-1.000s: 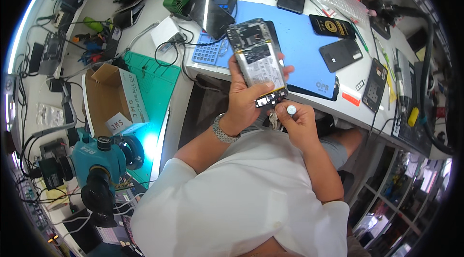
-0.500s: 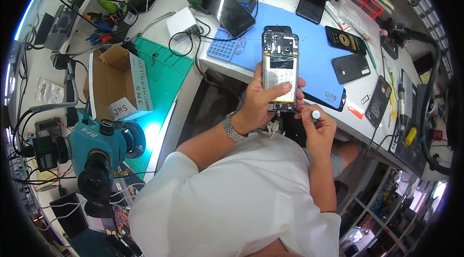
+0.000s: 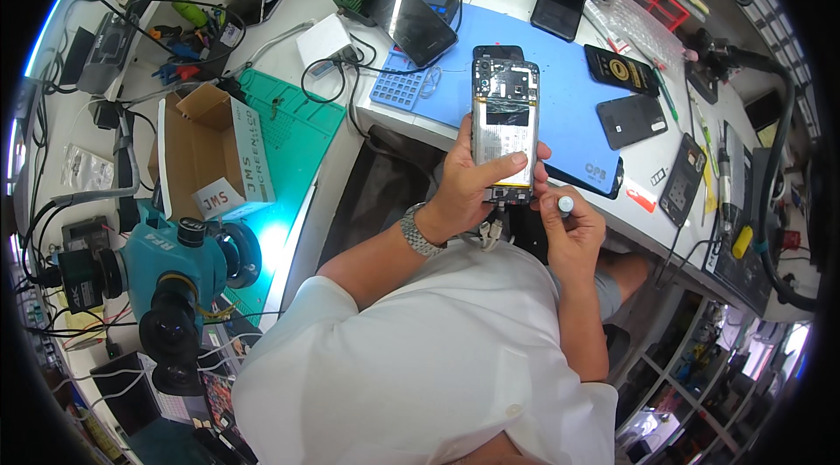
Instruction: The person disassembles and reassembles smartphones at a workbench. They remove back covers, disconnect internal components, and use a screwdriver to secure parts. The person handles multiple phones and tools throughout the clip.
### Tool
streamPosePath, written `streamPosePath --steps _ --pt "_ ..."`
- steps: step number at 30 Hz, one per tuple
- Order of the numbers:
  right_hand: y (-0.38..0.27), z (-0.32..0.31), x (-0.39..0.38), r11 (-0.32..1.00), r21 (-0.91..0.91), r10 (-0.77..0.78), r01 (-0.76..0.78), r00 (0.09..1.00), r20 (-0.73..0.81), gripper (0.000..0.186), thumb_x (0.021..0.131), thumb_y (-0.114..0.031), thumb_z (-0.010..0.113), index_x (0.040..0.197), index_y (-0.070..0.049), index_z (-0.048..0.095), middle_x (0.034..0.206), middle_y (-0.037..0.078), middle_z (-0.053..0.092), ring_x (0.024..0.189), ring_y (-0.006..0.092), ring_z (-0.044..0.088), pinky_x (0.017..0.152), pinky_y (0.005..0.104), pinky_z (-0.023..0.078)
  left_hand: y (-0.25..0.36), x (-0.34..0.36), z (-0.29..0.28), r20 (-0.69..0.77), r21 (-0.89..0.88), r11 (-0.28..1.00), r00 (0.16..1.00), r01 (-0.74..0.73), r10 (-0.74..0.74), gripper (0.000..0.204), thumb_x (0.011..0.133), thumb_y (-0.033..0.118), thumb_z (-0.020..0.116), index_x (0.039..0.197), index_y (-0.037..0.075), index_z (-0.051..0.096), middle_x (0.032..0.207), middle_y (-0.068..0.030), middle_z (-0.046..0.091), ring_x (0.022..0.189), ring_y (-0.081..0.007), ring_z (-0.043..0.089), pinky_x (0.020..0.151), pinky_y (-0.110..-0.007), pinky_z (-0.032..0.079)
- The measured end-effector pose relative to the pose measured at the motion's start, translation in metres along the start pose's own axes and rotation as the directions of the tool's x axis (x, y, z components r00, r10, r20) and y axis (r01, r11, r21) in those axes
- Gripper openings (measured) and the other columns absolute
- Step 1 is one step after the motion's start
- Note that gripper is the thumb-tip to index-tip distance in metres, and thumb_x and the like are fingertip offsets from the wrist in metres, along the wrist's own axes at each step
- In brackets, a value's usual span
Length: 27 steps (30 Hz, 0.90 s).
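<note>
My left hand (image 3: 477, 172) is closed around an opened smartphone (image 3: 508, 137), its thumb lying across the lower part of the battery and fingertips showing past the right edge. With the back cover off, the phone shows a dark board at the top, a silver battery with a black patch, and a small board at the bottom. My right hand (image 3: 573, 227), just below and right of the phone, pinches a slim tool with a pale blue round end (image 3: 565, 203). The tool's tip is hidden, so I cannot tell whether it touches the phone.
A blue mat (image 3: 560, 106) covers the bench beyond, with a phone back panel (image 3: 632, 121) and a dark phone (image 3: 622, 70) near its right edge. Left stand an open cardboard box (image 3: 214, 159), a green mat (image 3: 297, 111) and a teal microscope (image 3: 166, 259). Cables run behind.
Both hands hold almost the same pose. The whole view has shifted very slightly; the phone and the tool stay in their grips.
</note>
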State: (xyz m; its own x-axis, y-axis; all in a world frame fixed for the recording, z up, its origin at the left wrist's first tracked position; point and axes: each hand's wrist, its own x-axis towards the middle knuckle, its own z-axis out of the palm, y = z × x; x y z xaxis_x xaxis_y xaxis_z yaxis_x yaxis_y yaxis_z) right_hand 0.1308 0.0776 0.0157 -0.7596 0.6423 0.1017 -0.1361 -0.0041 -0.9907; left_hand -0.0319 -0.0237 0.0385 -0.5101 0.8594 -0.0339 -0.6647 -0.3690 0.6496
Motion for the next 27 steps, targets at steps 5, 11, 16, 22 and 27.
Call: streamPosePath --steps 5,11,16,22,27 --pt "0.003 -0.001 0.0 1.0 -0.007 0.013 -0.013 1.0 -0.008 0.014 0.104 -0.007 0.072 0.11 0.005 0.075 0.1 0.007 0.072 0.092 0.0117 0.064 0.08 0.0245 0.05 0.0 0.0 0.0 -0.007 0.009 1.0 1.0 0.009 -0.009 0.056 0.098 0.002 0.07 0.14 0.009 0.035 0.122 -0.0266 0.068 0.097 -0.0273 0.076 0.084 -0.042 0.067" --pt "0.003 0.0 0.0 1.0 -0.015 0.007 -0.007 1.0 -0.012 0.014 0.103 -0.007 0.073 0.11 0.005 0.075 0.1 0.007 0.072 0.092 0.0115 0.064 0.082 0.0242 0.05 -0.001 0.0 0.0 -0.015 0.011 1.0 1.0 0.016 -0.016 0.058 0.097 0.0 0.07 0.141 0.01 0.035 0.122 -0.0262 0.069 0.097 -0.0274 0.076 0.083 -0.042 0.067" --pt "0.003 -0.002 -0.001 0.998 -0.054 0.015 -0.016 1.0 -0.017 0.014 0.103 -0.008 0.073 0.11 0.004 0.076 0.1 0.005 0.072 0.092 0.0097 0.063 0.08 0.023 0.049 -0.002 0.0 0.0 -0.011 0.017 1.0 1.0 0.016 -0.015 0.059 0.096 -0.001 0.07 0.142 0.01 0.035 0.121 -0.0256 0.069 0.097 -0.0271 0.076 0.084 -0.042 0.067" --pt "0.001 -0.004 -0.002 0.995 -0.091 0.026 -0.03 0.998 -0.049 0.014 0.103 -0.009 0.073 0.111 0.003 0.077 0.1 0.003 0.071 0.087 0.0059 0.059 0.074 0.0199 0.044 -0.003 -0.002 -0.002 -0.012 0.059 0.998 1.0 0.004 -0.004 0.059 0.096 0.0 0.069 0.146 0.007 0.038 0.123 -0.0266 0.068 0.1 -0.0282 0.076 0.088 -0.043 0.066" --pt "-0.013 0.0 0.001 0.994 -0.099 0.024 -0.042 0.983 -0.182 0.015 0.103 -0.01 0.074 0.113 0.001 0.077 0.099 0.001 0.07 0.083 0.0047 0.057 0.07 0.0195 0.043 -0.008 -0.005 -0.001 0.009 0.302 0.953 1.0 -0.019 0.017 0.066 0.099 -0.001 0.064 0.152 0.004 0.024 0.127 -0.0255 0.065 0.108 -0.027 0.074 0.093 -0.04 0.063"
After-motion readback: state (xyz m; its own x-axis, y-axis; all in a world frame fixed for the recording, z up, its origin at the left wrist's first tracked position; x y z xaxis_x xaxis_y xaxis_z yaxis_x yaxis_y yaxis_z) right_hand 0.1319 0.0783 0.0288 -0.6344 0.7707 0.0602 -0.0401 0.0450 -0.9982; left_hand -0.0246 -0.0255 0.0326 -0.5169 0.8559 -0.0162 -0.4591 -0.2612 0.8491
